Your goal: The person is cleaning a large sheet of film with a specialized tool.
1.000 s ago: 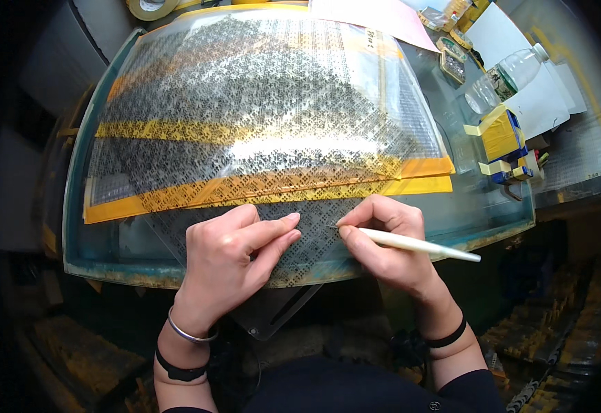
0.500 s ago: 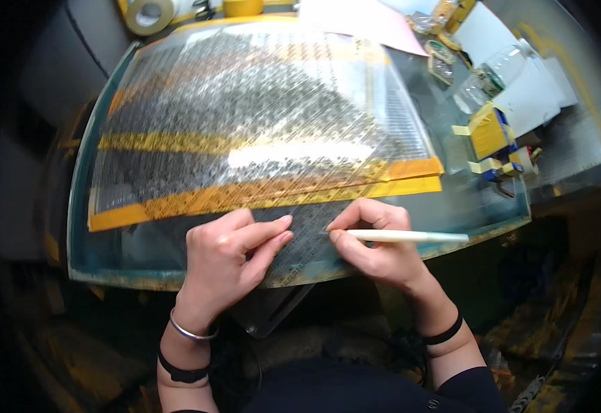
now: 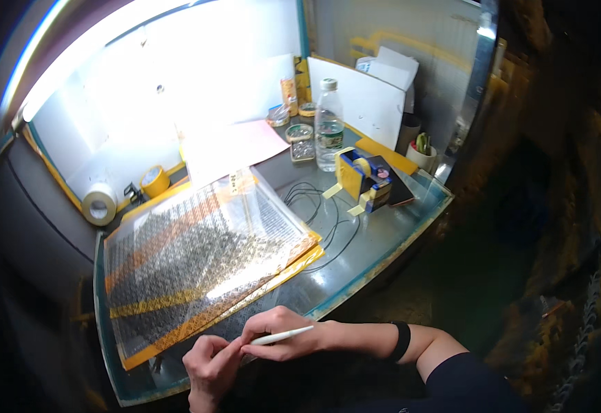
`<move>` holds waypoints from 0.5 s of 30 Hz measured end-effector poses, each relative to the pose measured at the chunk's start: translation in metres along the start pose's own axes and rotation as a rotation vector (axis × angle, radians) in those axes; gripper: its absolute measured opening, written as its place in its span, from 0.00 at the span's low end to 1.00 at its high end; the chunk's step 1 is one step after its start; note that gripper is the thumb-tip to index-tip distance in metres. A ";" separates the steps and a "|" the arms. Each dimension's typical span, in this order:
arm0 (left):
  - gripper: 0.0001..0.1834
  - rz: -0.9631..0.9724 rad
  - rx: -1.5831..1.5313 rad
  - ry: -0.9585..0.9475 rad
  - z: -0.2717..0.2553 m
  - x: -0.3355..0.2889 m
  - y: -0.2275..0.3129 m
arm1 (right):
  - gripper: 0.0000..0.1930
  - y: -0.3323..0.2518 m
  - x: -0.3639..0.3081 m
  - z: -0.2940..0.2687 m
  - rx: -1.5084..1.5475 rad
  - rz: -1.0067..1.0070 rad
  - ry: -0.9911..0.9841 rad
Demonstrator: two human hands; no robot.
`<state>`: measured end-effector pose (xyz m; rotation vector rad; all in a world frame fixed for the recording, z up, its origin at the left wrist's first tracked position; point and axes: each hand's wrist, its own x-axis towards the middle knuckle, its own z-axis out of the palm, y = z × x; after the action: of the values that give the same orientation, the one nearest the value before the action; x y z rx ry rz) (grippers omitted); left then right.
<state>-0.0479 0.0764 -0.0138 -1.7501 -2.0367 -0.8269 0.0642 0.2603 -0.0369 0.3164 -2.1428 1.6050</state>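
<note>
My right hand pinches a slim white pen-like tool, whose tapered end points right past my knuckles. The tip in my fingers is hidden. Close against it, my left hand is closed in a pinch, the fingertips of both hands meeting. What the left fingers hold, if anything, I cannot make out. Just beyond both hands lies a clear film sheet with a dense dark pattern. Orange tape runs along its near edge and a yellow strip crosses it.
The glass-topped table has a teal rim. A blue-and-yellow tape dispenser, a plastic bottle, thin dark cord loops and a pink sheet lie to the right and back. Tape rolls stand at back left.
The view has swung right, bringing in more of the table's right side and back. My hands, apart before, have come together at the fingertips. The white tool stays in my right hand.
</note>
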 end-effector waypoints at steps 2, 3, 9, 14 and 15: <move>0.15 0.052 0.038 0.002 -0.007 -0.005 0.002 | 0.07 -0.007 -0.001 -0.001 0.039 -0.029 -0.014; 0.14 0.065 0.044 0.013 -0.012 -0.004 0.007 | 0.08 -0.013 -0.002 -0.002 0.059 -0.034 -0.029; 0.06 0.091 0.042 0.004 -0.015 0.007 0.033 | 0.08 -0.035 -0.025 -0.044 0.192 0.155 -0.088; 0.08 -0.222 0.030 0.031 -0.020 -0.019 0.006 | 0.11 -0.017 -0.044 -0.121 -0.225 0.197 0.632; 0.09 -0.306 0.019 0.034 -0.023 -0.031 -0.006 | 0.10 -0.014 -0.046 -0.134 -0.440 0.208 0.658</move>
<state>-0.0509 0.0376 -0.0154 -1.4225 -2.3152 -0.9138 0.1384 0.3797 -0.0161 -0.5185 -1.9486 1.0692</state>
